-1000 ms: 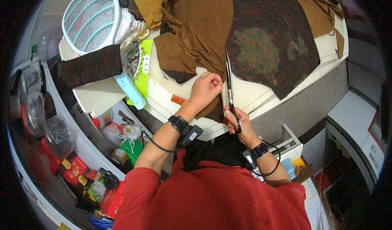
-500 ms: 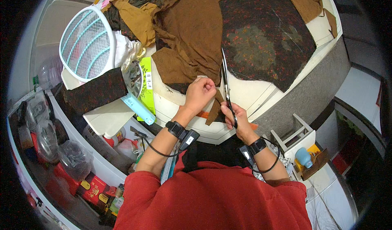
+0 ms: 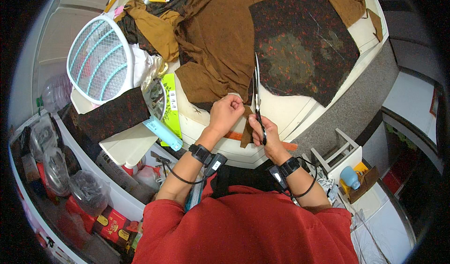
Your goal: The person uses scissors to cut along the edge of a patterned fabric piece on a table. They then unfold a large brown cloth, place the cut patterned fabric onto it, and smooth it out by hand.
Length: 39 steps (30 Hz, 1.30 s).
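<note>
Brown cloth [image 3: 218, 34] lies bunched over the table, its near edge running down to my left hand [image 3: 227, 114]. The fingers of that hand are curled closed at this edge; the fingertips are partly hidden. In my right hand [image 3: 266, 133] are the scissors [image 3: 257, 88], long blades pointing away from me and nearly together beside the cloth's right edge. A narrow brown strip of cloth [image 3: 246, 132] hangs between my hands. To the right of the blades a dark cloth piece with red specks [image 3: 328, 72] is spread flat, with a faded patch and pale lines on it.
A white mosquito racket [image 3: 100, 60] stands at the left, near a folded dark cloth [image 3: 112, 116], a light-blue box [image 3: 163, 132] and a green packet [image 3: 171, 104]. Plastic bags [image 3: 89, 192] fill a lower shelf. A small white rack [image 3: 342, 154] stands right of the table.
Both hands have come slightly nearer to me, the right with the scissors. The scissor blades look closer together. The whole view has shifted a little.
</note>
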Tool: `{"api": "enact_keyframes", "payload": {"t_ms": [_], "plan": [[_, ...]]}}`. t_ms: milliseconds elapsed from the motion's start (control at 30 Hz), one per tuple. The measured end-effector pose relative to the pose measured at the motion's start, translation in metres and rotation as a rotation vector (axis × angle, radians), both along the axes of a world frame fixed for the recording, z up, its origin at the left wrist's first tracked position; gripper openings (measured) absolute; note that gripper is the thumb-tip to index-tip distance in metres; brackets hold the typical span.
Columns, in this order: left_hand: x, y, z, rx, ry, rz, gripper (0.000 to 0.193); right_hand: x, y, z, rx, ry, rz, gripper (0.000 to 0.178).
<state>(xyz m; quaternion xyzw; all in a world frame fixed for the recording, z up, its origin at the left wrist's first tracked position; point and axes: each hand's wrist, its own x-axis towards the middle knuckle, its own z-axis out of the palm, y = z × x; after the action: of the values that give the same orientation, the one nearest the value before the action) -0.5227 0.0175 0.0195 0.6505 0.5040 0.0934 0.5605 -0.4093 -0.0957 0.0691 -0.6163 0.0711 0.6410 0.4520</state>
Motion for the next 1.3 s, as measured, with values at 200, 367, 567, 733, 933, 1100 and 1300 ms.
{"api": "enact_keyframes", "payload": {"t_ms": [200,367,567,733,933,1100,1300], "plan": [[-0.004,0.004,0.003,0.007,0.074,-0.055,0.016,-0.007,0.003,0.004,-0.047,-0.02,0.053,0.029],[-0.01,0.006,0.003,0.077,0.106,-0.073,0.017,-0.011,0.01,0.0,-0.03,0.015,-0.021,0.028],[-0.013,0.011,0.005,0.046,0.107,-0.099,0.016,-0.007,0.034,0.001,-0.006,0.022,-0.055,0.031],[-0.015,0.01,0.002,0.034,0.1,-0.098,0.015,-0.007,0.032,0.005,-0.028,0.011,-0.002,0.032],[-0.016,0.011,0.004,0.071,0.109,-0.106,0.016,0.001,0.045,0.0,-0.021,0.018,-0.029,0.031],[-0.017,0.012,0.004,0.042,0.127,-0.112,0.016,0.015,0.054,-0.002,-0.014,0.004,0.001,0.033],[-0.019,0.011,0.005,0.018,0.139,-0.096,0.017,0.023,0.054,0.004,-0.024,-0.02,0.067,0.037]]}}
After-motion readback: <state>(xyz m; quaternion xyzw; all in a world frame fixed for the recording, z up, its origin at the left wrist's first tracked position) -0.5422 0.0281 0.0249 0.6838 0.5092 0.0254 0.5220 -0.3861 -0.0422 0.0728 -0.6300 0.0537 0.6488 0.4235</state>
